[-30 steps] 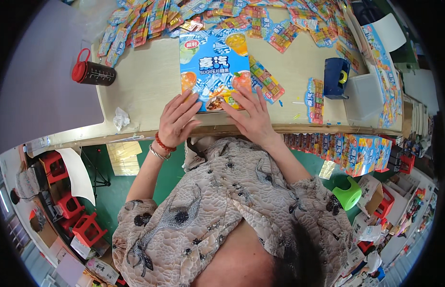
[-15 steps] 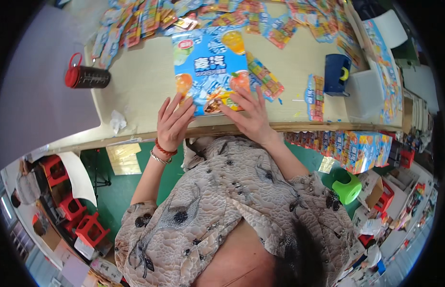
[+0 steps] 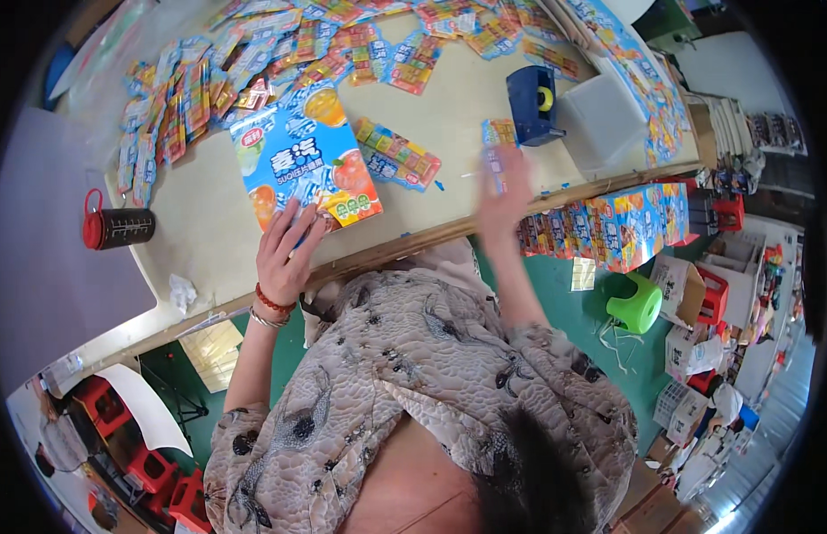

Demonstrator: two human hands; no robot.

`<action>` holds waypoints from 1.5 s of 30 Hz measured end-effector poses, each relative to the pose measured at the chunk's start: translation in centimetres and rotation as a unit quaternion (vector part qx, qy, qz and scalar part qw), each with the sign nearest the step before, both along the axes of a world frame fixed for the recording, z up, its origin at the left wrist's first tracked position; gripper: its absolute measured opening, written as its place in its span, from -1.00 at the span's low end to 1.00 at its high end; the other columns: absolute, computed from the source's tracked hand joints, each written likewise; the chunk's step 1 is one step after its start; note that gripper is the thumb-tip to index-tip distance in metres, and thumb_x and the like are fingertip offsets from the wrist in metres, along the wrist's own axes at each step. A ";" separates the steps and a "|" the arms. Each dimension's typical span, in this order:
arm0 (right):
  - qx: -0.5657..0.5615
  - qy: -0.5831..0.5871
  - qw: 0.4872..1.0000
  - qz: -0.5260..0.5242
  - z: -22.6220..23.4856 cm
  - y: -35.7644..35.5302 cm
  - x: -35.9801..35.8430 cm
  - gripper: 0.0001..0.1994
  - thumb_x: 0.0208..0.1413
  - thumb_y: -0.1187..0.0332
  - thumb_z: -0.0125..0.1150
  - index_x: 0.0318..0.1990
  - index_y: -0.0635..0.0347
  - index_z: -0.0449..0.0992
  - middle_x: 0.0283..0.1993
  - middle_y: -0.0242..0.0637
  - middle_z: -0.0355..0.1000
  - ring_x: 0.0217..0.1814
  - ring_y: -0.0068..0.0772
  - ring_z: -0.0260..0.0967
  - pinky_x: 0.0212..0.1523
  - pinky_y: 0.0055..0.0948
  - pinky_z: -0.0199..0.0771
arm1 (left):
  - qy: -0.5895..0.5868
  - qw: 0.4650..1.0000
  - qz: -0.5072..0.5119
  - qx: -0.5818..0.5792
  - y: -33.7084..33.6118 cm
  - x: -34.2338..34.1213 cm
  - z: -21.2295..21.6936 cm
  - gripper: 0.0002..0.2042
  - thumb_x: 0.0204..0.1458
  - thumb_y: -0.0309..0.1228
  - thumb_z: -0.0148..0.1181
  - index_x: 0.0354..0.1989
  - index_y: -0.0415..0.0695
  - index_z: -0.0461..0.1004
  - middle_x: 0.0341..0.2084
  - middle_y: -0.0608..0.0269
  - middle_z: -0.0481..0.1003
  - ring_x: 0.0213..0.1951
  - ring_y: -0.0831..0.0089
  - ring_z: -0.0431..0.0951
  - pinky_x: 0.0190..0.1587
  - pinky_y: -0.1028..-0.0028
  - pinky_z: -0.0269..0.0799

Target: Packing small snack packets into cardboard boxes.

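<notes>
- Box: the blue printed box [image 3: 298, 160] is on the table [image 3: 213, 200], near the front edge and left of the table's middle. Its printed face is toward the camera, and it sits at a slant.
- Left hand [image 3: 286, 254]: positioned at the lower edge of the box. Fingers are extended and slightly spread, with the fingertips over the printed face; they are not wrapped around the box. A red bead bracelet [image 3: 276, 303] is on the wrist.
- Right hand [image 3: 504, 191]: positioned well apart from the box, over a candy packet [image 3: 499, 133] that it partly covers. The hand is blurred; finger closure and contact with the packet cannot be determined.
- Tape dispenser [image 3: 531, 111]: dark blue, just beyond the right hand, beside a clear plastic bin [image 3: 600, 120].
- Second packet [image 3: 400, 158]: lying just to the right of the box.
- Packet pile [image 3: 191, 98]: spread along the far side of the table.
- Bottle [image 3: 124, 229]: dark with a red lid, left of the box.
</notes>
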State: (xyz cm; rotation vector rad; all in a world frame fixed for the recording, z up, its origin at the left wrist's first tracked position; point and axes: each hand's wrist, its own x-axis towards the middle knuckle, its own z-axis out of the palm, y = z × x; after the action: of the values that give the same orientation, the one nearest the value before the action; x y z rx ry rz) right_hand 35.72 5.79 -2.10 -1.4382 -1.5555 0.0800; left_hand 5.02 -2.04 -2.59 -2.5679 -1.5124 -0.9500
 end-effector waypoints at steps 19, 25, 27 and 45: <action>-0.215 0.461 0.861 0.015 -1.8 3.8 13.6 -0.87 0.15 0.39 0.12 -0.42 0.20 0.44 -0.56 -0.45 0.34 -0.56 -0.62 0.23 -0.50 -0.60 0.19 | -0.028 0.998 0.062 0.011 -0.5 2.7 -0.2 -0.64 -0.03 -0.62 0.10 -0.03 -0.05 0.53 0.05 0.27 0.45 0.17 0.24 0.37 0.19 0.28 0.21; -0.243 0.514 0.822 -0.029 -4.2 3.8 10.8 -0.89 0.18 0.42 0.08 -0.37 0.24 0.38 -0.63 -0.42 0.26 -0.62 -0.61 0.21 -0.59 -0.64 0.18 | -0.035 0.996 0.080 0.013 -0.2 3.3 -0.1 -0.65 -0.04 -0.63 0.09 -0.05 -0.06 0.54 0.05 0.26 0.45 0.16 0.24 0.37 0.19 0.28 0.21; -0.203 0.491 0.847 -0.022 -4.1 3.0 10.0 -0.86 0.19 0.40 0.07 -0.39 0.23 0.37 -0.63 -0.41 0.25 -0.61 -0.61 0.23 -0.62 -0.65 0.16 | -0.046 0.996 0.080 0.004 -0.6 3.8 -0.1 -0.63 -0.03 -0.61 0.13 0.00 -0.06 0.50 0.04 0.23 0.46 0.16 0.23 0.37 0.18 0.28 0.22; -0.510 0.458 0.668 0.290 0.9 -6.7 -9.7 -0.78 0.26 0.27 0.02 -0.27 0.28 0.41 -0.48 -0.27 0.46 -0.47 -0.51 0.45 -0.45 -0.58 0.43 | 0.013 0.997 0.070 -0.029 -0.8 3.9 0.7 -0.45 -0.13 -0.52 0.13 0.14 0.14 0.38 0.18 0.17 0.28 0.21 0.24 0.29 0.14 0.28 0.26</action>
State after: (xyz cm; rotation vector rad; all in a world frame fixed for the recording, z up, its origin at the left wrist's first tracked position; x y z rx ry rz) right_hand 25.99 -0.94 -1.21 -1.1738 -0.9470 2.0124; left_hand 8.91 -2.86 -1.94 -2.4618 -1.7116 -0.8666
